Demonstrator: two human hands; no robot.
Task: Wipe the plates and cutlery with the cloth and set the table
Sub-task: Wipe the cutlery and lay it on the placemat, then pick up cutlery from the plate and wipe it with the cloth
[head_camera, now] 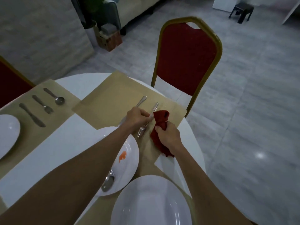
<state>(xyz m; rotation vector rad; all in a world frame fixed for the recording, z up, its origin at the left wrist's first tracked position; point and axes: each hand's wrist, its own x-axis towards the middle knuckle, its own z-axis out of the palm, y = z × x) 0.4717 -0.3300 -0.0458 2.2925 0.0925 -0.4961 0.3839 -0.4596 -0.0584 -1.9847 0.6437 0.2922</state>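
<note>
My left hand (135, 118) pinches a silver fork (146, 121) by the middle of its handle, tines toward me, just over the tan placemat (113, 98). My right hand (167, 135) is shut on a bunched dark red cloth (160, 122), whose top edge touches the fork's handle. A knife (140, 101) lies on the mat beside the fork, partly hidden by my left hand. Under my left forearm a white plate (128, 159) carries an orange smear and a spoon (108, 181). A clean white plate (152, 202) sits nearest to me.
At the left, another placemat (53, 116) holds a spoon (56, 96), a fork (43, 103) and a knife (31, 115), with a white plate (8, 133) beside them. A red chair with a gold frame (188, 57) stands behind the round white table (78, 82).
</note>
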